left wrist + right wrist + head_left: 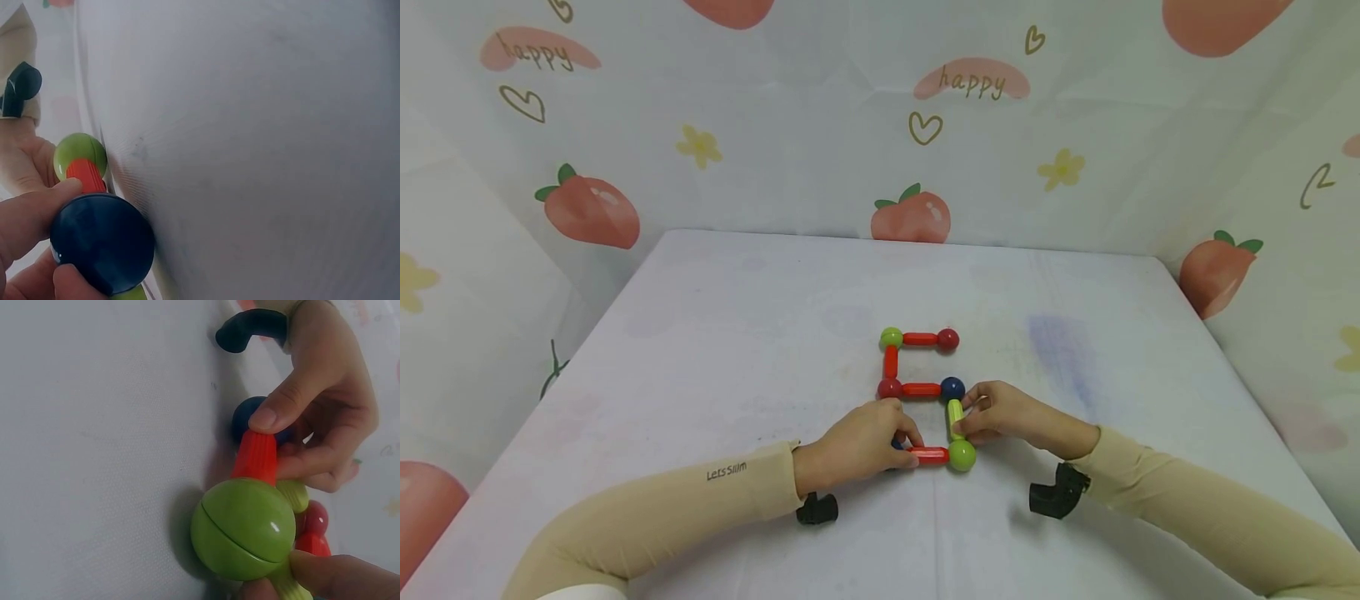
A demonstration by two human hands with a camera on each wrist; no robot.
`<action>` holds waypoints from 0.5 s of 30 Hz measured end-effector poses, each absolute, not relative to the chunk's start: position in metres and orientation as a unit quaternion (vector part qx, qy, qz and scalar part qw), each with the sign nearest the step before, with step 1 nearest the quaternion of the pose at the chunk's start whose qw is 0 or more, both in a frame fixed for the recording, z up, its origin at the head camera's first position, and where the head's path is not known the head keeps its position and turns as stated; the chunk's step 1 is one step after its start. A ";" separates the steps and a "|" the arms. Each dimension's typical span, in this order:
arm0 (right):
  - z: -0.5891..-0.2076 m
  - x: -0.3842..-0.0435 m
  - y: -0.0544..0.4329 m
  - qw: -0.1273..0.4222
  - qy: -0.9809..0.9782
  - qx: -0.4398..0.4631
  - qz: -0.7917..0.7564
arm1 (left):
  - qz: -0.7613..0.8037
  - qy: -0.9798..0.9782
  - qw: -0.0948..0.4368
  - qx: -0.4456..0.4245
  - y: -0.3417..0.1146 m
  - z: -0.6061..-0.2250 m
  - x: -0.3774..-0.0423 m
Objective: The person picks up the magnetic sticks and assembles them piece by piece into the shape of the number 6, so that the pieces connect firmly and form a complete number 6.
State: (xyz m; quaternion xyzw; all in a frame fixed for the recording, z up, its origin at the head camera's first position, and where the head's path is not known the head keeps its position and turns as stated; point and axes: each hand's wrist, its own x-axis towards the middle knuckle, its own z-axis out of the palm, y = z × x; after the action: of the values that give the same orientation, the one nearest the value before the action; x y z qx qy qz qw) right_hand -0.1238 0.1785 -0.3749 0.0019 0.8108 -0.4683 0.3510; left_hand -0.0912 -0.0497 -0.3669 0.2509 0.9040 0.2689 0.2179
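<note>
On the table lies a figure of balls and short rods. My left hand (865,442) pinches the lower red rod (931,455) close to a blue ball (103,244), its fingers also touching that ball. At the rod's other end sits a green ball (962,456). My right hand (1011,414) pinches the yellow-green rod (955,417) between this green ball and another blue ball (952,388). A second yellow-green rod (294,494) shows behind the red rod in the right wrist view; the left hand hides it from the head view.
Farther back, red rods (921,339) link a red ball (948,340), a green ball (891,337) and another red ball (890,388). A white cloth covers the table (760,325). Behind it hangs a peach-printed curtain (820,125). Black wrist cameras (1060,492) hang below both cuffs.
</note>
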 end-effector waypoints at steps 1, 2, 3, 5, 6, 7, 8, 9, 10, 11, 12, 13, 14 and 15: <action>-0.375 -0.124 0.178 0.351 0.810 0.003 -0.469 | 0.268 0.904 0.218 0.252 -0.050 -0.367 -0.091; -0.374 -0.124 0.178 0.352 0.810 0.004 -0.469 | 0.268 0.904 0.218 0.252 -0.050 -0.367 -0.091; -0.374 -0.123 0.178 0.352 0.809 0.007 -0.470 | 0.267 0.904 0.218 0.251 -0.050 -0.366 -0.092; -0.374 -0.123 0.178 0.353 0.808 0.010 -0.471 | 0.269 0.904 0.219 0.250 -0.050 -0.367 -0.092; -0.374 -0.123 0.178 0.354 0.808 0.011 -0.471 | 0.269 0.904 0.220 0.249 -0.050 -0.367 -0.092; -0.375 -0.123 0.177 0.354 0.808 0.014 -0.470 | 0.270 0.904 0.221 0.248 -0.050 -0.367 -0.092; -0.375 -0.123 0.177 0.354 0.808 0.015 -0.470 | 0.271 0.903 0.223 0.247 -0.050 -0.367 -0.093; -0.375 -0.123 0.177 0.353 0.808 0.016 -0.471 | 0.271 0.903 0.223 0.247 -0.051 -0.367 -0.093; -0.375 -0.123 0.177 0.353 0.808 0.016 -0.472 | 0.271 0.903 0.224 0.247 -0.051 -0.367 -0.093; -0.376 -0.123 0.177 0.352 0.807 0.018 -0.474 | 0.271 0.903 0.224 0.246 -0.051 -0.367 -0.093; -0.376 -0.123 0.178 0.352 0.806 0.015 -0.476 | 0.272 0.903 0.225 0.246 -0.051 -0.367 -0.093; -0.376 -0.122 0.178 0.352 0.804 0.013 -0.480 | 0.272 0.903 0.225 0.246 -0.051 -0.366 -0.093; -0.376 -0.122 0.178 0.352 0.801 0.009 -0.484 | 0.272 0.903 0.226 0.246 -0.051 -0.366 -0.093; -0.376 -0.121 0.179 0.353 0.798 0.005 -0.488 | 0.272 0.902 0.226 0.246 -0.051 -0.366 -0.094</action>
State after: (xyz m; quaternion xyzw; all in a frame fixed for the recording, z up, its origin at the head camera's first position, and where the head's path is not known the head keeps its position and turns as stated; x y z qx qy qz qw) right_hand -0.1213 0.1786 -0.3756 0.0050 0.7982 -0.4884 0.3526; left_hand -0.0936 -0.0514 -0.3664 0.2460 0.9024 0.2722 0.2258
